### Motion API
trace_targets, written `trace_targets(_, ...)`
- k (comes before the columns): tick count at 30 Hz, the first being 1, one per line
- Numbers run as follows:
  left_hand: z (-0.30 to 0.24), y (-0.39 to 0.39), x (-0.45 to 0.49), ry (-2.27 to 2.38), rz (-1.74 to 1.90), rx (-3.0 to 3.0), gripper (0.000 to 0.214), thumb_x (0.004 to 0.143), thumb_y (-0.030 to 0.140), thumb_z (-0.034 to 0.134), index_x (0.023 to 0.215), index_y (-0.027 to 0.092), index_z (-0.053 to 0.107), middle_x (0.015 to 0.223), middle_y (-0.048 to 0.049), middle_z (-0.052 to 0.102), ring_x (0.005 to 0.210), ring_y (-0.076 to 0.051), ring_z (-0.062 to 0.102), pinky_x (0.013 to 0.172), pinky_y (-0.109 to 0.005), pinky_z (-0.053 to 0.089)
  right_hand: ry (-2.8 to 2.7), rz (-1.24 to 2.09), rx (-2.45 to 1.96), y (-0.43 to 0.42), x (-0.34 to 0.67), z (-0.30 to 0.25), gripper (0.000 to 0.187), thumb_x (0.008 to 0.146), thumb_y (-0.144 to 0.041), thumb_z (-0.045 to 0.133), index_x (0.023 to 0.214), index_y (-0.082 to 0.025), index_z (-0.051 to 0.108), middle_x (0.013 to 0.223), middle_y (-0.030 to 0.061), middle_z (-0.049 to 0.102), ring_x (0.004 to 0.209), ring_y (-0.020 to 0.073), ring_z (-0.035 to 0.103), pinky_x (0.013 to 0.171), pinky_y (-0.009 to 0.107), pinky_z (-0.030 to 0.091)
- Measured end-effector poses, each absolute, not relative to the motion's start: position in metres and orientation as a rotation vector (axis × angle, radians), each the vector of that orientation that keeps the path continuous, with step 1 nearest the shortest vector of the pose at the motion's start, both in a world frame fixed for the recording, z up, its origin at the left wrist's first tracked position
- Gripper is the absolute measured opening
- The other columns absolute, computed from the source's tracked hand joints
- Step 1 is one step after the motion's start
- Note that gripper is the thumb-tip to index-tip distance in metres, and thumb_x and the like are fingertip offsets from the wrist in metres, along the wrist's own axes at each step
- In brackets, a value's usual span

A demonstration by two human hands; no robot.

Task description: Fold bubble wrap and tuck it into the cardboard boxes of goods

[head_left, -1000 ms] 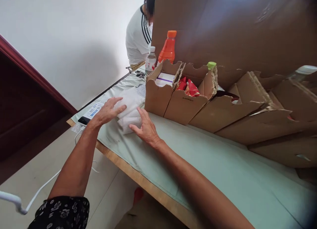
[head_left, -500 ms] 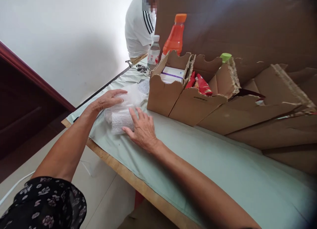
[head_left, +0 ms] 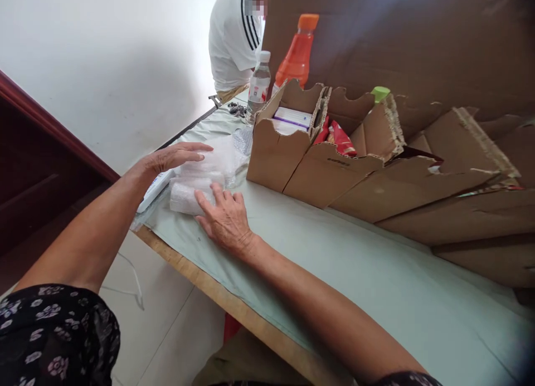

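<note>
A bundle of clear bubble wrap (head_left: 188, 195) lies rolled up near the table's left end; whatever is inside it cannot be made out. Against its right end rest the fingers of my right hand (head_left: 225, 216), spread apart and not closed round it. More bubble wrap (head_left: 217, 155) stretches out flat behind the roll. Over the left part of that sheet lies my left hand (head_left: 178, 155), fingers extended. Partly under my left wrist, a flat white and blue item (head_left: 156, 188) shows at the table edge.
A row of open cardboard boxes (head_left: 309, 174) lines the back of the pale green tablecloth (head_left: 334, 252); one holds red packets (head_left: 340, 138). A water bottle (head_left: 259, 85) and an orange bottle (head_left: 296, 54) stand behind. A person in a white shirt (head_left: 232, 40) is beyond.
The bubble wrap roll and both hands have shifted left. The flat white and blue item has come into sight beneath my left wrist. My hands stay open.
</note>
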State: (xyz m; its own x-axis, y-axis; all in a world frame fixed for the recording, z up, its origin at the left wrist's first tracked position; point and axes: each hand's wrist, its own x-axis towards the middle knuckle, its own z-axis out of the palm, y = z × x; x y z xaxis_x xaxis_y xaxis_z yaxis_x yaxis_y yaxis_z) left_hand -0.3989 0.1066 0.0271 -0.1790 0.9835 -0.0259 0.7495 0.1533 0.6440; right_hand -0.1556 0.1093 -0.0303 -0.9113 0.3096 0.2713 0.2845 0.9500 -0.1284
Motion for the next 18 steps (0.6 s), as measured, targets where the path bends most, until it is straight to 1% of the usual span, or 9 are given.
trace_targets(2,0.023,0.105,-0.397,1.981,0.69,1.637,0.066,0.08,0.055,0.057,0.138,0.025,0.07,0.151,-0.008,0.064,0.146,-0.039,0.05,0.126,-0.055,0.033,-2.84,0.1,-0.382,0.108,-0.157,-0.037,0.039,0.106,-0.027,0.046,0.144,-0.02,0.056,0.153,0.0204,0.051,0.112,0.0302,0.06,0.091,0.046,0.042)
trace_targets(4,0.023,0.104,-0.394,1.991,0.677,1.636,0.073,0.078,0.054,0.057,0.144,0.024,0.065,0.156,-0.0092,0.06,0.148,-0.039,0.048,0.125,-0.054,0.033,-2.855,0.097,-0.374,0.107,-0.161,-0.04,0.037,0.106,-0.02,0.042,0.137,-0.018,0.061,0.149,0.0203,0.055,0.11,0.0292,0.061,0.092,0.045,0.042)
trace_targets(6,0.028,0.103,-0.391,2.026,0.658,1.648,0.081,0.076,0.053,0.059,0.151,0.023,0.058,0.162,-0.01,0.053,0.151,-0.04,0.044,0.126,-0.055,0.032,-2.843,0.104,-0.392,0.106,-0.159,-0.037,0.038,0.106,-0.028,0.048,0.141,-0.018,0.058,0.15,0.0201,0.054,0.111,0.0301,0.06,0.093,0.046,0.042)
trace_targets(8,0.038,0.101,-0.387,2.077,0.645,1.661,0.085,0.077,0.053,0.06,0.157,0.023,0.051,0.166,-0.0097,0.046,0.155,-0.039,0.039,0.128,-0.054,0.029,-2.819,0.128,-0.407,0.105,-0.147,-0.029,0.05,0.103,-0.04,0.056,0.148,-0.019,0.052,0.154,0.0209,0.05,0.112,0.0318,0.059,0.092,0.047,0.042)
trace_targets(9,0.044,0.1,-0.383,2.107,0.642,1.667,0.086,0.079,0.053,0.059,0.158,0.022,0.048,0.168,-0.0096,0.044,0.157,-0.037,0.037,0.129,-0.052,0.027,-2.809,0.147,-0.415,0.104,-0.137,-0.024,0.055,0.101,-0.043,0.059,0.15,-0.019,0.05,0.157,0.0215,0.047,0.113,0.0325,0.059,0.092,0.047,0.042)
trace_targets(11,0.058,0.097,-0.37,2.208,0.622,1.688,0.082,0.087,0.054,0.052,0.161,0.019,0.044,0.169,-0.0096,0.042,0.158,-0.034,0.035,0.13,-0.05,0.025,-2.803,0.188,-0.438,0.104,-0.109,-0.016,0.054,0.099,-0.039,0.063,0.148,-0.018,0.051,0.16,0.022,0.044,0.113,0.0331,0.059,0.093,0.048,0.042)
trace_targets(13,0.071,0.095,-0.351,2.305,0.581,1.724,0.078,0.094,0.055,0.044,0.161,0.014,0.04,0.17,-0.0098,0.04,0.158,-0.033,0.035,0.129,-0.051,0.024,-2.812,0.224,-0.48,0.103,-0.074,-0.014,0.045,0.098,-0.032,0.064,0.14,-0.018,0.057,0.161,0.0213,0.045,0.115,0.0329,0.059,0.096,0.048,0.042)
trace_targets(16,0.082,0.097,-0.309,2.348,0.561,1.806,0.073,0.099,0.052,0.039,0.157,0.009,0.044,0.166,-0.0115,0.046,0.155,-0.037,0.038,0.127,-0.058,0.025,-2.803,0.28,-0.583,0.098,-0.008,-0.02,0.035,0.095,-0.026,0.065,0.129,-0.018,0.063,0.158,0.0202,0.05,0.116,0.0321,0.06,0.099,0.05,0.043)
trace_targets(18,0.079,0.101,-0.276,2.353,0.576,1.879,0.069,0.096,0.05,0.043,0.152,0.009,0.051,0.157,-0.0122,0.057,0.147,-0.039,0.049,0.124,-0.06,0.032,-2.757,0.317,-0.672,0.089,0.043,-0.029,0.029,0.094,-0.025,0.066,0.123,-0.018,0.067,0.152,0.0192,0.056,0.115,0.0314,0.061,0.099,0.051,0.045)
